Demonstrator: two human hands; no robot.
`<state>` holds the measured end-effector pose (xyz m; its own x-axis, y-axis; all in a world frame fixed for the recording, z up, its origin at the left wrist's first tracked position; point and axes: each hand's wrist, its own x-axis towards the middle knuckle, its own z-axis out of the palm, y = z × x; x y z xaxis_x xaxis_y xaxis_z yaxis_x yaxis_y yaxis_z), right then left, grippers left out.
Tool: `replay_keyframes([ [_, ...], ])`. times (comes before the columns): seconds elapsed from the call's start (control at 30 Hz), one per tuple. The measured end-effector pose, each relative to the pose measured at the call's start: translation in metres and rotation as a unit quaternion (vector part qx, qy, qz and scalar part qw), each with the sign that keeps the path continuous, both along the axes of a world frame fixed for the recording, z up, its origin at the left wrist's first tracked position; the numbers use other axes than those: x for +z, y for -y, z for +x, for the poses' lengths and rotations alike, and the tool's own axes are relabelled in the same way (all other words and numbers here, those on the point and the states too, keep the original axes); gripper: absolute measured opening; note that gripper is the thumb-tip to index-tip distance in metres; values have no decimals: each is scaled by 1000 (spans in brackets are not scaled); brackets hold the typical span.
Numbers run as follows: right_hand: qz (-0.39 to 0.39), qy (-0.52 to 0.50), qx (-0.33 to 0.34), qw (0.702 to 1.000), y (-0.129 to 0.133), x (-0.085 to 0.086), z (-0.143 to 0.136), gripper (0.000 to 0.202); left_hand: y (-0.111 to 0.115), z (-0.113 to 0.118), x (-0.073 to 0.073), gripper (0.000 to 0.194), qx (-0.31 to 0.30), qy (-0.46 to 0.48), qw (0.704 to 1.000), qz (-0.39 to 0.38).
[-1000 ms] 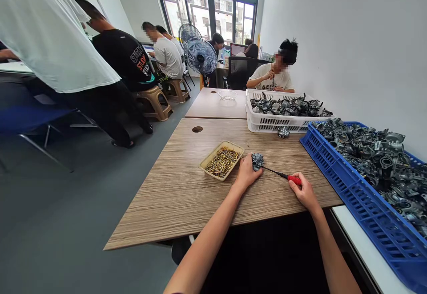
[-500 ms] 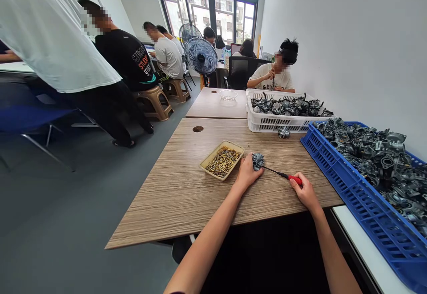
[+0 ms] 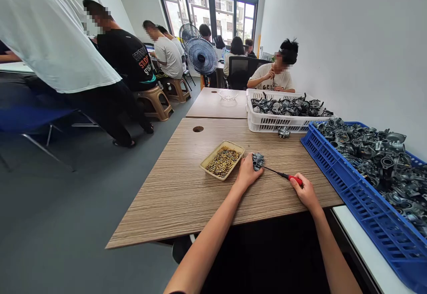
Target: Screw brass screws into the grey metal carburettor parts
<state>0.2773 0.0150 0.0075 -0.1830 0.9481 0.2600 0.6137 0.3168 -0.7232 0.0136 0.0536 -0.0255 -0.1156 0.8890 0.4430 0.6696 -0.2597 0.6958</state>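
Note:
A small grey metal carburetor [image 3: 258,161] rests on the wood-grain table [image 3: 173,187], gripped by the fingers of my left hand [image 3: 247,172]. My right hand [image 3: 304,191] is closed around the red handle of a screwdriver [image 3: 283,175]. Its dark shaft points left, and the tip meets the carburetor's right side; the exact contact point is too small to make out. Just left of my left hand stands a beige tray [image 3: 204,165] filled with small brass-coloured and silvery parts.
A blue crate [image 3: 353,196] piled with carburetors stands at the right. Behind it is a white crate [image 3: 276,122] of similar parts, with one loose carburetor [image 3: 283,132] beside it. A co-worker [image 3: 276,71] sits beyond. A clear dish [image 3: 228,95] lies on the far table.
My hands, the screwdriver and the carburetor look almost unmoved. In the background, people near the window and the seated person in black have shifted slightly.

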Motion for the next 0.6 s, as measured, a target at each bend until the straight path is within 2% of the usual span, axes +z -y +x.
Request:
replay_keyframes([
  [0.27,5,6,1,1000,0,-1,0,42,-1,0,-2,54,-3,-4,1000,4],
  [0.6,-7,-6,2,1000,2,1,-1,42,1,1,3,50,-1,-5,1000,-11],
])
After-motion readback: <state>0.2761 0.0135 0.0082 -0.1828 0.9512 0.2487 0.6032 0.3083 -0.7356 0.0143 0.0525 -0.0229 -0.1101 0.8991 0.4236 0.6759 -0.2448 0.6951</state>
